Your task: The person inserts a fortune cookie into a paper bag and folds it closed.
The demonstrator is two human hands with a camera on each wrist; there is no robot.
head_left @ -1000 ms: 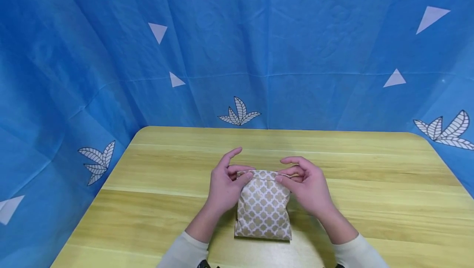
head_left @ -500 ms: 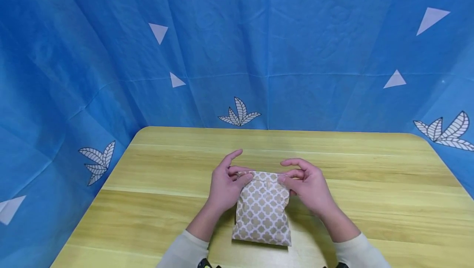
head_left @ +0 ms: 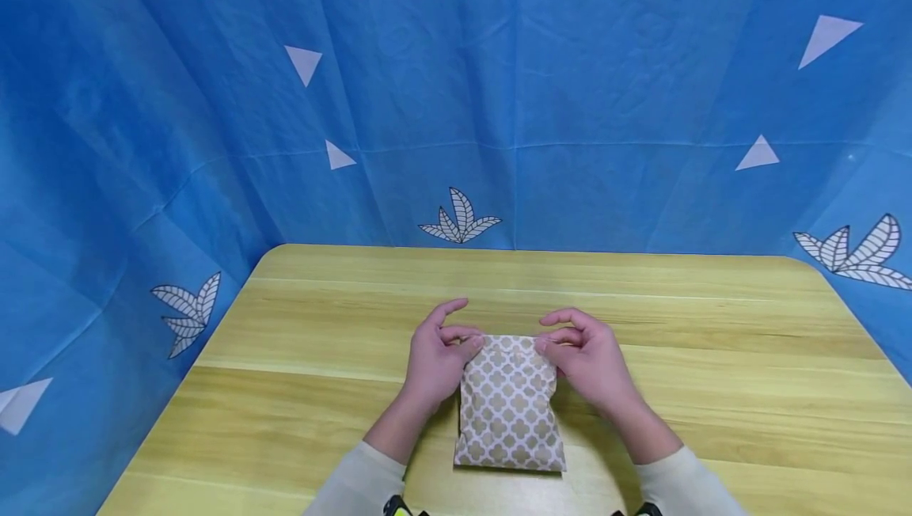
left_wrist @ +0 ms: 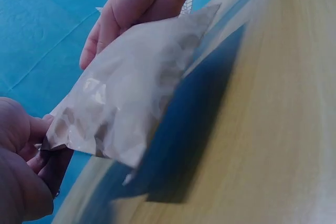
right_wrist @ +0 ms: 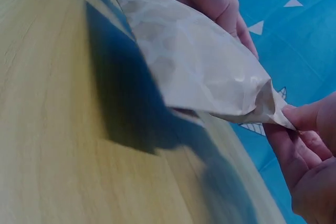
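Observation:
A small padded mailer bag (head_left: 509, 409), beige with a white lattice pattern, is held between both hands in the head view. My left hand (head_left: 436, 359) pinches its top left corner between thumb and fingers, the index finger sticking out. At the top right corner my right hand (head_left: 594, 359) does the same with thumb and fingers. Both wrist views show the bag (left_wrist: 131, 85) puffed out and tilted, its lower edge raised over a dark shadow. Creases run by the pinched corner (right_wrist: 281, 116) in the right wrist view.
A wooden table (head_left: 342, 302) with rounded far corners lies under the hands. Behind it and along the left hangs a blue cloth (head_left: 606, 96) printed with white triangles and leaves.
Both hands have come slightly nearer, the left one more. The bag's lower edge has shifted a little nearer. The fold line along its top is less distinct now.

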